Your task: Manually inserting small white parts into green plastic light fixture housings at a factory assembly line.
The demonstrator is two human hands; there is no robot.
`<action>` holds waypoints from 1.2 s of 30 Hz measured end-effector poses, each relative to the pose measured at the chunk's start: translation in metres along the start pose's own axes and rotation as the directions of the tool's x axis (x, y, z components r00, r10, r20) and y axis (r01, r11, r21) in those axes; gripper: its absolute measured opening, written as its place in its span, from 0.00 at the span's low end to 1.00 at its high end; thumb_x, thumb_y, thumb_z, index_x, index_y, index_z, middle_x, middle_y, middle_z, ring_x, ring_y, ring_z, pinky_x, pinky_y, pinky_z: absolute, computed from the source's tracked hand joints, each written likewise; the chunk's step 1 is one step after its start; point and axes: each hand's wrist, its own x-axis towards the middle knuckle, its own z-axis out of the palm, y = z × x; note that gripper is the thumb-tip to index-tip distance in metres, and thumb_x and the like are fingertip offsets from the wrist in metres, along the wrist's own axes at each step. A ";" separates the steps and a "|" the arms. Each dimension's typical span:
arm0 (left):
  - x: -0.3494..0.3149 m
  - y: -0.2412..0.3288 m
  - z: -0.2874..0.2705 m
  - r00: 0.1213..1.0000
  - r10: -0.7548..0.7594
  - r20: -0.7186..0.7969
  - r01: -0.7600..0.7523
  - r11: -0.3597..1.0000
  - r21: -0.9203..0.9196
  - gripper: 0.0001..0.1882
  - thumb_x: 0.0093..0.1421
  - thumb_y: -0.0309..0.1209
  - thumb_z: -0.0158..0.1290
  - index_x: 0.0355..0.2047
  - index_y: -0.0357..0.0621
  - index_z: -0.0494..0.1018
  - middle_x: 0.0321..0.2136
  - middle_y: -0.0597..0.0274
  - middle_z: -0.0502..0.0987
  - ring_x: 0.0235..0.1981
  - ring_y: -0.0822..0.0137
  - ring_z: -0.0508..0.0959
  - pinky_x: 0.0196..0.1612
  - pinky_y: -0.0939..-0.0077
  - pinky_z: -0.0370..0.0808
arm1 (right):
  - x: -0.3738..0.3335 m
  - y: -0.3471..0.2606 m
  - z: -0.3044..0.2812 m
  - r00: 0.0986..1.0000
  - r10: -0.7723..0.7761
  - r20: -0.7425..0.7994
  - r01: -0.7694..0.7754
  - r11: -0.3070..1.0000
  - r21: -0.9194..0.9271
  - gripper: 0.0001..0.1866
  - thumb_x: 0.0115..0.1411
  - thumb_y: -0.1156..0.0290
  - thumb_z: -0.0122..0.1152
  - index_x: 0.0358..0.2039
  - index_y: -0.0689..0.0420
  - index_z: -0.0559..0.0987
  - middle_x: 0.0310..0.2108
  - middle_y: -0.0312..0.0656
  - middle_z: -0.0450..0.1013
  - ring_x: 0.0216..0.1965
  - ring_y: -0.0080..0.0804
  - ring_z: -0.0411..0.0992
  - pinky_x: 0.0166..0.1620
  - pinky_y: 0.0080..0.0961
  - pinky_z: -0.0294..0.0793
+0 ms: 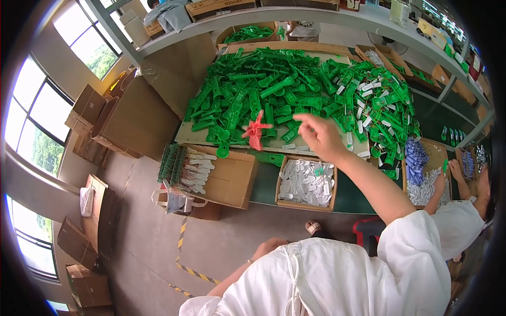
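My right hand point(319, 138) reaches over the front of a big heap of green plastic housings point(247, 89). Its index finger is stretched out to the left, the other fingers are partly curled, and nothing shows in its grip. Left of it, on the front of the heap, lies a pinkish-red piece point(255, 131) with finger-like ends, resembling a rubber glove. Below my right hand stands a shallow carton point(278, 199) of small white plastic parts point(305, 181). My left hand point(270, 246) is low beside my waist, its fingers mostly hidden by my white top.
An open cardboard box point(232, 179) at left holds green circuit boards point(173, 162) with white wired parts. Green pieces with white wired modules point(374, 100) cover the heap's right. At far right, a co-worker's hands point(448, 176) are near blue-purple parts point(415, 158). A shelf point(316, 15) spans above.
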 end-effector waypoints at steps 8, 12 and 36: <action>0.134 0.066 -0.086 0.923 -0.005 -0.384 -0.155 0.911 -0.383 0.11 0.59 0.29 0.47 0.36 0.33 0.72 0.29 0.60 0.76 0.32 0.72 0.75 0.37 0.81 0.71 | 0.009 0.070 0.154 0.877 0.186 0.443 -0.130 0.979 -0.154 0.32 0.55 0.57 0.53 0.59 0.34 0.53 0.46 0.54 0.63 0.47 0.51 0.64 0.49 0.40 0.65; 0.171 0.085 -0.088 0.922 -0.140 -0.361 -0.096 0.821 -0.562 0.12 0.60 0.32 0.46 0.39 0.37 0.72 0.32 0.60 0.76 0.34 0.70 0.75 0.38 0.78 0.71 | 0.052 0.086 0.191 0.924 0.143 0.355 -0.155 0.988 0.005 0.35 0.48 0.62 0.60 0.56 0.42 0.58 0.40 0.51 0.65 0.39 0.49 0.68 0.39 0.40 0.70; 0.250 0.189 -0.108 0.875 0.359 -0.324 -0.338 0.933 0.121 0.17 0.51 0.18 0.50 0.43 0.39 0.72 0.28 0.58 0.75 0.29 0.72 0.77 0.32 0.81 0.73 | -0.004 0.043 0.105 0.917 0.375 0.136 -0.399 0.857 0.327 0.08 0.51 0.73 0.51 0.32 0.61 0.73 0.24 0.50 0.72 0.27 0.44 0.73 0.29 0.33 0.70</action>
